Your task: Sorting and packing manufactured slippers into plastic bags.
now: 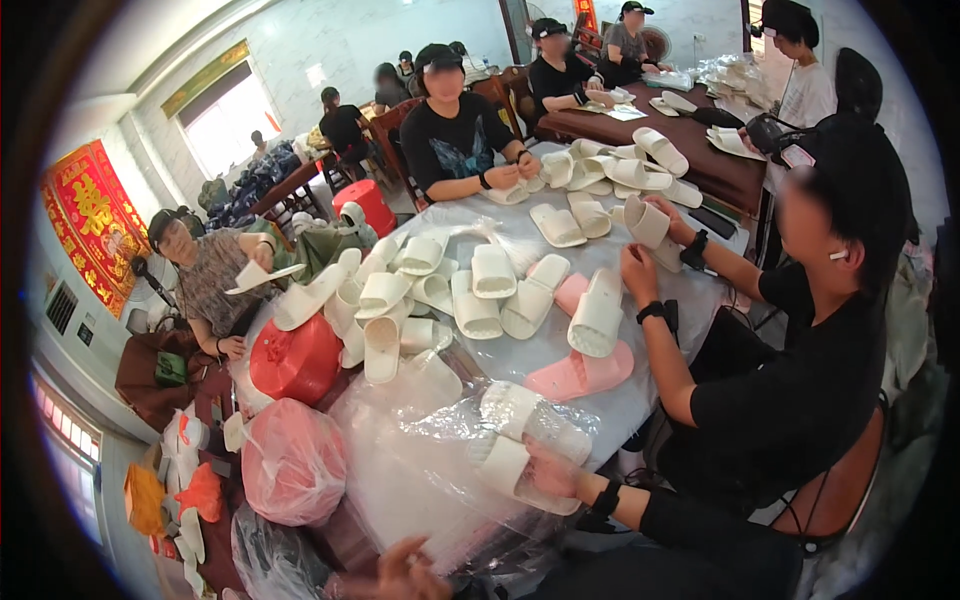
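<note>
My right hand (pixel 552 470), with a black band at the wrist, grips a pair of white slippers (pixel 505 462) at the lower middle. A clear plastic bag (pixel 440 425) lies over and around the pair; its shine hides part of the fingers' hold. My left hand (pixel 405 572) is low in the picture, slightly blurred, with its fingers apart and nothing visible in them. It is near the stack of clear plastic sheeting (pixel 385 490) on the table. Just beyond the held pair lies a pink slipper (pixel 585 370).
White slippers (pixel 385 290) pile up across the table. A red round stool (pixel 295 358) and a plastic-wrapped pink bundle (pixel 292 462) stand at left. A co-worker (pixel 800 340) close on my right handles a slipper (pixel 647 220). Other people sit across and at a brown table (pixel 640 125).
</note>
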### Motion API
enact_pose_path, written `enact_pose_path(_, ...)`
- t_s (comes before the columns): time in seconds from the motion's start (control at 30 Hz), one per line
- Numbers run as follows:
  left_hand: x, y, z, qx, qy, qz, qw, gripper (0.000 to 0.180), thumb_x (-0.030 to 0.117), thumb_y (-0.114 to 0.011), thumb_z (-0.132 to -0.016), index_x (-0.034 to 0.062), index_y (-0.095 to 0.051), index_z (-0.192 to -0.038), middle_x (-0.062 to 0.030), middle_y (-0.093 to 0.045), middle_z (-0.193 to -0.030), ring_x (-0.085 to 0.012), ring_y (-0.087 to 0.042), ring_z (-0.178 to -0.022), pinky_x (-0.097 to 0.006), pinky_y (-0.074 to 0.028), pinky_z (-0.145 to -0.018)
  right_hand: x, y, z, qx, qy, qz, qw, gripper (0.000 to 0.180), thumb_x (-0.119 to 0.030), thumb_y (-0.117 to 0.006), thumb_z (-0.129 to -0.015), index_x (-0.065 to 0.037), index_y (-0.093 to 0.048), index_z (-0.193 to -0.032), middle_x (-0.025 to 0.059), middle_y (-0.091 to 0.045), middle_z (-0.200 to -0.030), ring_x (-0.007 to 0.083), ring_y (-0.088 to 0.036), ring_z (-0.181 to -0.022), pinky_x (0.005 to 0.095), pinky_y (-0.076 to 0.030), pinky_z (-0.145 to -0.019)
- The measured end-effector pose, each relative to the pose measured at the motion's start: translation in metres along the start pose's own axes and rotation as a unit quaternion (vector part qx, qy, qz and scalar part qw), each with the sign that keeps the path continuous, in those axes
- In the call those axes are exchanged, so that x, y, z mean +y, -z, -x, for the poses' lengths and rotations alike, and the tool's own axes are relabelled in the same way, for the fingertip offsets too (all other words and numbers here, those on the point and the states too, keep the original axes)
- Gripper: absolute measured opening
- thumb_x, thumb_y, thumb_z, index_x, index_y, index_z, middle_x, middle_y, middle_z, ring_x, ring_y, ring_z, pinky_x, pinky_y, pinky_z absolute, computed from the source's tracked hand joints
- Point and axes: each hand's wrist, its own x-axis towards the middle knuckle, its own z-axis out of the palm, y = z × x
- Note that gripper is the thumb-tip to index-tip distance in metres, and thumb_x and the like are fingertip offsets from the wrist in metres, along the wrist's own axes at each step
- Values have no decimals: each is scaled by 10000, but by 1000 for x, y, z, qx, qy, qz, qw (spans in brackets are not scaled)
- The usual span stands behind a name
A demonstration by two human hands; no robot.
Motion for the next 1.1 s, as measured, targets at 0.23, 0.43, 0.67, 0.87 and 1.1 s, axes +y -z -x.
enact_pose_path(0.23,-11,8,33,17,-10,8,1000,348,196,-480,-927,81,-481,-1255,-155,-556,-917,-177,-515,-604,-242,-435,-555,-3,6,-3,39,0,56,998,508,-225,-453,-953,-181,-253,-1418,23,-447,-1327,176,-481,-1148,386,-368,-1021)
enact_pose_path(0.43,-21,4,1,82,-103,18,991,372,191,-477,-927,97,-425,-1283,-173,-535,-957,-184,-521,-610,-243,-442,-540,1,12,-10,92,-40,29,995,521,-160,-484,-930,-178,-273,-1406,34,-475,-1283,174,-508,-1112,351,-416,-974)
enact_pose_path(0.67,-16,2,0,111,-166,42,979,412,186,-474,-926,114,-360,-1315,-193,-510,-1003,-192,-527,-616,-244,-450,-524,0,17,0,53,-28,17,998,508,-137,-433,-955,-153,-233,-1421,50,-485,-1256,177,-496,-1127,347,-416,-969)
enact_pose_path(0.87,-14,3,-26,158,-246,50,955,453,181,-471,-926,130,-304,-1343,-211,-489,-1043,-199,-533,-622,-244,-457,-510,0,17,-7,89,-40,40,994,505,-142,-430,-953,-153,-239,-1421,55,-471,-1276,186,-498,-1125,362,-416,-977)
enact_pose_path(1.1,-5,-2,-28,199,-303,74,929,506,175,-468,-925,148,-238,-1375,-231,-465,-1090,-207,-540,-629,-245,-466,-493,4,27,-4,64,-30,26,997,525,-142,-445,-948,-155,-239,-1430,40,-482,-1270,172,-500,-1115,345,-426,-958)
